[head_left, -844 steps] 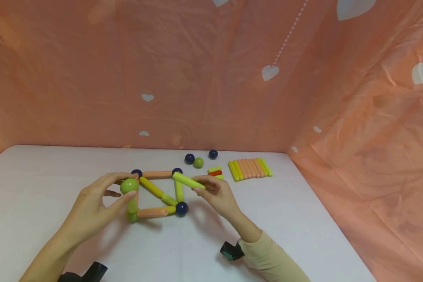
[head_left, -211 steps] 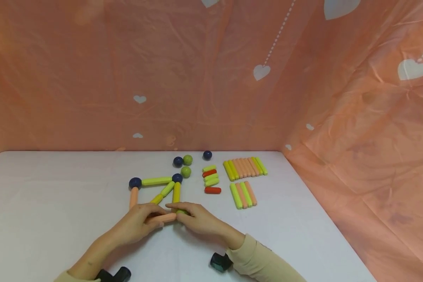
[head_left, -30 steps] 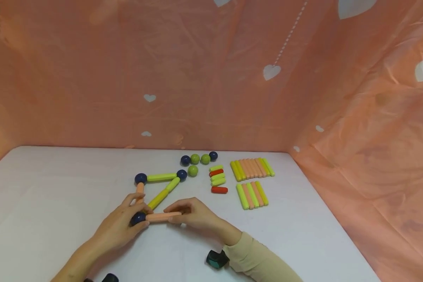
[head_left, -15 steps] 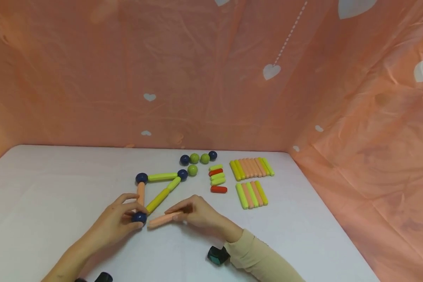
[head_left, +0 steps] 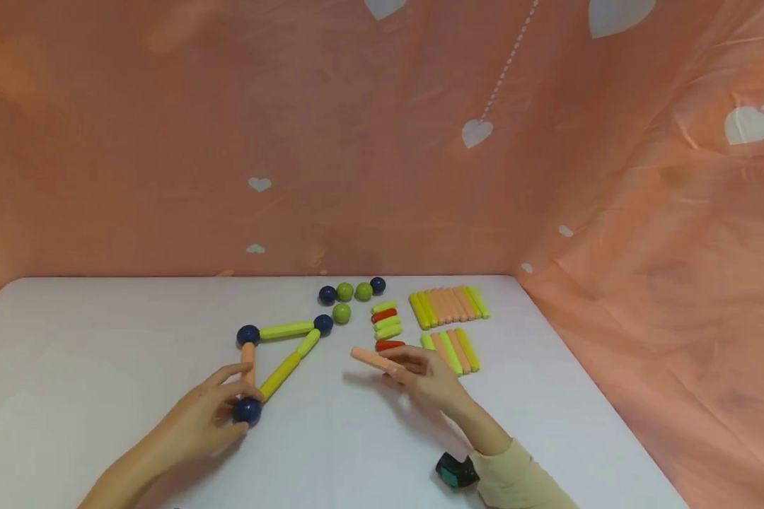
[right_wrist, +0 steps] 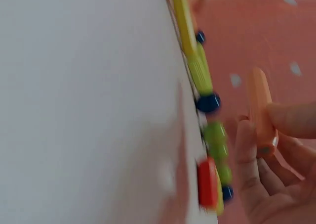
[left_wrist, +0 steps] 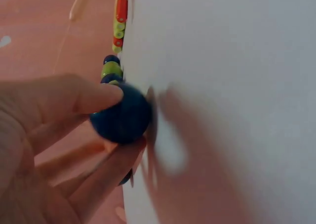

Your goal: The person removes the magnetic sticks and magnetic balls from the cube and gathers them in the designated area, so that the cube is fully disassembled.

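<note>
My left hand [head_left: 206, 417] pinches a dark blue ball [head_left: 247, 411] between thumb and fingers, at the near corner of a triangle of toy rods and balls lying on the table. Its left side is a peach rod [head_left: 248, 357], partly behind my fingers. A lime rod [head_left: 286, 330] runs along the far side between two blue balls, one of them the far-left ball [head_left: 248, 335]. The diagonal joins a yellow rod [head_left: 280, 377] and a short lime rod [head_left: 308, 343]. My right hand [head_left: 429, 382] holds a loose peach rod [right_wrist: 260, 110] above the table, right of the triangle.
Behind the triangle sit loose blue balls [head_left: 327, 295] and green balls [head_left: 345, 290]. Short lime and red rods [head_left: 385, 316] form a column. Further right lie two rows of long rods, a far row [head_left: 448, 306] and a near row [head_left: 448, 351]. A fabric backdrop [head_left: 382, 177] rises behind.
My right hand has pulled the peach rod off the near blue ball and carried it right. Over the longer span, a four-sided frame became a triangle, and more rods and green balls lie sorted.
</note>
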The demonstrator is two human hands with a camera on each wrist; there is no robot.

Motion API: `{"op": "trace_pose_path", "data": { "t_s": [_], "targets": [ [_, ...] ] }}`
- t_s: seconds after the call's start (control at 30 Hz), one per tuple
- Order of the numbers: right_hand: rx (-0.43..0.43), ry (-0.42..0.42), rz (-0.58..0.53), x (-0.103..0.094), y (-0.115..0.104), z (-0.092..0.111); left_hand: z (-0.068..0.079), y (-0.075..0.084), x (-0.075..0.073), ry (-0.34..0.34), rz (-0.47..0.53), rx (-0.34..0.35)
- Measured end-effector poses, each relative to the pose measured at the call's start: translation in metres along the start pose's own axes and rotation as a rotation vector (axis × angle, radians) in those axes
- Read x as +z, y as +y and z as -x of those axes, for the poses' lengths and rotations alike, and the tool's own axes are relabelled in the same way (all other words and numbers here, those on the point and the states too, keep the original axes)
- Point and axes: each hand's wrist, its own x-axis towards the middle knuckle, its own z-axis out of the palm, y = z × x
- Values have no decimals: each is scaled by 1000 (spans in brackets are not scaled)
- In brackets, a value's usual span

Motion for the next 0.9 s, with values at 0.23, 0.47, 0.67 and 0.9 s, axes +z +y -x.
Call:
{"op": "trace_pose_path", "data": {
  "t_s": [0.23,0.47,0.67,0.9],
  "targets": [
    [159,280,-158,-42,9,17,0,-8,0,-55,51,91],
    [292,554,-52,-77,18,25,-3,-2,1,-120,22,90],
    [408,591,38,-95,32,22,-3,6,5,-171,60,36],
    [482,532,142,-96,49,30,-9,22,19,-174,59,-12]
  ]
}}
